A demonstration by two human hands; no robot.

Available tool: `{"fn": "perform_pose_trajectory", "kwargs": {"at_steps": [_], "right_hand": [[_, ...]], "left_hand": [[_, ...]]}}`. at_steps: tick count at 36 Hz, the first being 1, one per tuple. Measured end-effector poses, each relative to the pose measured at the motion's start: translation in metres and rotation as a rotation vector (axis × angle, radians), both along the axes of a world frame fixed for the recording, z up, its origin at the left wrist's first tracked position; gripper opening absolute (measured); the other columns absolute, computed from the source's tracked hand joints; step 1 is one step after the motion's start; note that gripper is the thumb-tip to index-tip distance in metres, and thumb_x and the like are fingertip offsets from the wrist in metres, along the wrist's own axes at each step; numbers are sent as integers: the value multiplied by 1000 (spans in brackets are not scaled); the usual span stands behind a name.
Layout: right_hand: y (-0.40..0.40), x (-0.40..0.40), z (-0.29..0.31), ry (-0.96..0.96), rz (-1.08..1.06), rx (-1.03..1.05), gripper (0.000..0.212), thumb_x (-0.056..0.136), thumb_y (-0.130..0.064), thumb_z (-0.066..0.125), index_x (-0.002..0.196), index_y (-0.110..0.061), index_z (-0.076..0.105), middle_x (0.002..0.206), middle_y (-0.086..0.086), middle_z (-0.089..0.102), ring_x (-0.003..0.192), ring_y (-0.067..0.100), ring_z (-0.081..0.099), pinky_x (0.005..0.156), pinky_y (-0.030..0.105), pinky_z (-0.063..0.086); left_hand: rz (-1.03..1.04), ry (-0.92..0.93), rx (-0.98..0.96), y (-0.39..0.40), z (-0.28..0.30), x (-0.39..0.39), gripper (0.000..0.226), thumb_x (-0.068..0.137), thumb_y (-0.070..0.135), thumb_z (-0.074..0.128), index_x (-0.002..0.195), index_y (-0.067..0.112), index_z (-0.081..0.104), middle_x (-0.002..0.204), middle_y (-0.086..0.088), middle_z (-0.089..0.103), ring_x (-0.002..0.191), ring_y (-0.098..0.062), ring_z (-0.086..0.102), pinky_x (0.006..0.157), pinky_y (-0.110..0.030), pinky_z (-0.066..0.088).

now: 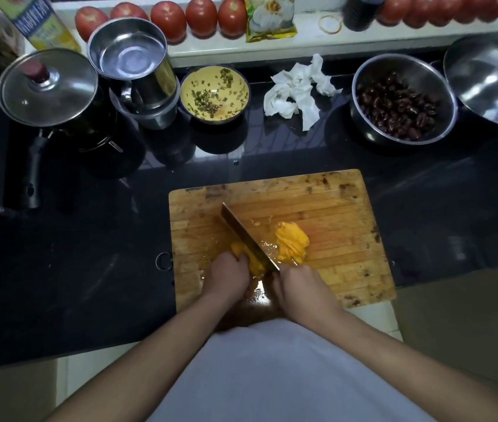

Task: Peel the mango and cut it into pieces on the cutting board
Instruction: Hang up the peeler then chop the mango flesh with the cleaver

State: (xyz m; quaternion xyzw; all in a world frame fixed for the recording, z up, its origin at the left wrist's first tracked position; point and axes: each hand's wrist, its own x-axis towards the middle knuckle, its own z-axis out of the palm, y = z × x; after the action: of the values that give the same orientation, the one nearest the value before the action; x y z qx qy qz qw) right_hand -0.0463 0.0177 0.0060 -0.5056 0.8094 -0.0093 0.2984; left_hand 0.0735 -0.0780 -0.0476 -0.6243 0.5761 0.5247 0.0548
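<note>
A peeled orange mango (pixel 249 257) lies on the wooden cutting board (pixel 333 208), near its front middle. My left hand (pixel 226 277) grips the mango from the left. My right hand (pixel 298 289) grips the handle of a knife (pixel 246 236), whose blade slants up and left and lies against the mango's right side. A heap of cut mango slices (pixel 292 242) rests on the board just right of the blade. Juice wets the board around the fruit.
On the dark counter behind the board stand a lidded pot (pixel 48 86), a steel jar (pixel 132 56), a yellow bowl of chopped greens (pixel 214 94), crumpled tissue (pixel 299 89), a bowl of dark fruit (pixel 401 103) and an upturned steel bowl (pixel 491 80). Tomatoes (pixel 202 16) line the back ledge.
</note>
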Motion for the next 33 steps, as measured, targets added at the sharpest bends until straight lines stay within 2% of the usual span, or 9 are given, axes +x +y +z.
{"fn": "perform_pose_trajectory", "kwargs": {"at_steps": [2, 6, 11, 14, 18, 21, 24, 26, 33], "right_hand": [[5, -2, 3, 3, -11, -49, 27, 102, -29, 44, 100, -10, 62, 90, 18, 68, 85, 40, 65, 63, 39, 41], [14, -3, 19, 3, -8, -97, 25, 101, -32, 45, 96, -12, 60, 82, 17, 67, 79, 41, 65, 62, 44, 50], [8, 7, 14, 27, 19, 30, 15, 99, -18, 45, 102, -10, 58, 97, 17, 67, 94, 41, 64, 65, 37, 37], [-2, 16, -4, 39, 62, 66, 10, 93, -7, 49, 101, -8, 55, 96, 18, 68, 93, 41, 66, 64, 38, 40], [-9, 16, -12, 46, 7, 16, 13, 96, -11, 44, 99, -8, 57, 94, 21, 68, 92, 43, 66, 62, 38, 34], [-5, 15, -11, 39, 16, 10, 16, 97, -12, 43, 99, -7, 58, 95, 21, 68, 93, 43, 64, 63, 38, 33], [3, 13, -7, -6, -8, 24, 16, 97, -11, 44, 98, -6, 59, 97, 21, 67, 95, 42, 63, 64, 36, 34], [6, 12, -4, -22, -19, 49, 17, 97, -11, 44, 101, -6, 60, 100, 21, 66, 97, 42, 62, 65, 36, 34], [-1, 16, -1, -39, -81, 67, 18, 98, -10, 44, 101, -6, 62, 101, 19, 66, 98, 39, 64, 65, 34, 36]], "left_hand": [[-10, 17, 7, 0, 1, -1, 44, 98, 40, 42, 78, 12, 69, 68, -10, 74, 64, -32, 73, 73, -46, 62], [-24, -4, 4, 0, -1, 1, 44, 97, 40, 40, 80, 12, 68, 70, -9, 74, 66, -31, 73, 75, -43, 61], [21, -14, 11, 1, -12, -1, 51, 80, 54, 38, 82, 12, 67, 81, -14, 75, 75, -39, 74, 77, -51, 62], [65, -25, 18, -1, -11, -3, 48, 88, 52, 45, 81, 10, 69, 80, -13, 77, 73, -36, 75, 77, -49, 63], [83, -48, 7, -2, -10, -6, 46, 90, 47, 48, 81, 8, 71, 80, -14, 77, 74, -36, 75, 77, -47, 63], [122, -43, 68, -5, -10, -6, 50, 96, 44, 51, 74, 5, 72, 70, -13, 76, 65, -34, 75, 73, -49, 64], [63, -117, -12, -9, -7, -3, 55, 91, 59, 50, 88, 9, 73, 90, -13, 76, 86, -38, 73, 84, -49, 61], [-6, -164, -84, -11, -5, -2, 53, 95, 59, 51, 97, 11, 72, 100, -14, 74, 95, -39, 70, 88, -47, 58], [-71, -179, -94, -15, -3, -7, 45, 101, 49, 52, 96, 9, 72, 102, -16, 74, 96, -39, 69, 90, -47, 58]]}}
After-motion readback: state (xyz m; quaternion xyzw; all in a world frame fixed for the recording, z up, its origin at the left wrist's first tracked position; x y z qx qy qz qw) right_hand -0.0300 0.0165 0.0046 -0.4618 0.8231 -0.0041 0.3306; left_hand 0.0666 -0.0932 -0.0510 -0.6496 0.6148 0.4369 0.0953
